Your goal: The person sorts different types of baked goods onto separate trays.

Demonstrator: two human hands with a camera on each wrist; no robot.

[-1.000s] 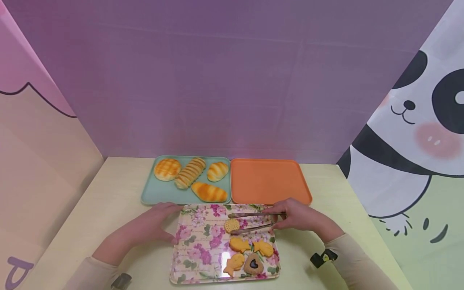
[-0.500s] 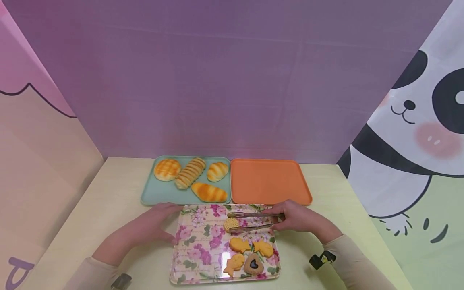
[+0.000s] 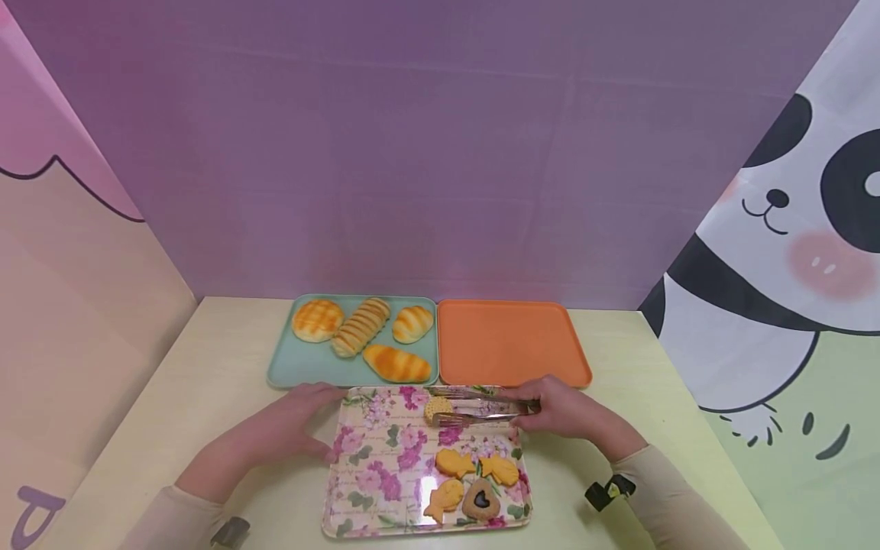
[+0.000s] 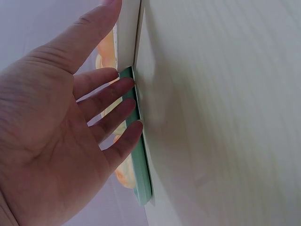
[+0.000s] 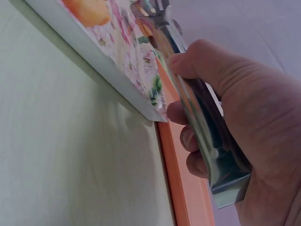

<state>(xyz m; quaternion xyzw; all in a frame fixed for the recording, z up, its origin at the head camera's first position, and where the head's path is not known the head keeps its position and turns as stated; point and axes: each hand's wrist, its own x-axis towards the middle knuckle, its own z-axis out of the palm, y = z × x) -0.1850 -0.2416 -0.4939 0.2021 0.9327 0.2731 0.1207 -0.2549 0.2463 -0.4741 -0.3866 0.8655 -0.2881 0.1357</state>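
Metal tongs (image 3: 474,418) are gripped in my right hand (image 3: 560,407), over the far right part of the floral tray (image 3: 374,458). Between the tong tips sits a round yellow cookie (image 3: 437,411) with small dots; whether it is lifted off the tray I cannot tell. My left hand (image 3: 292,424) holds nothing and lies at the tray's left edge, with fingertips close to the rim. In the left wrist view its fingers (image 4: 110,99) are spread and relaxed. Nearer on the tray lie several fish-shaped cookies (image 3: 454,463) and a brown cookie (image 3: 480,501) with a dark heart centre.
Behind the floral tray, a green tray (image 3: 302,370) bears several breads, among them a twisted loaf (image 3: 360,327). Beside it on the right lies a bare orange tray (image 3: 512,344). A purple backdrop (image 3: 440,153) rises behind the table (image 3: 619,359).
The right hand's tongs have closed in around the round cookie, and both have shifted a little toward the tray's far edge. My left hand has stayed in place.
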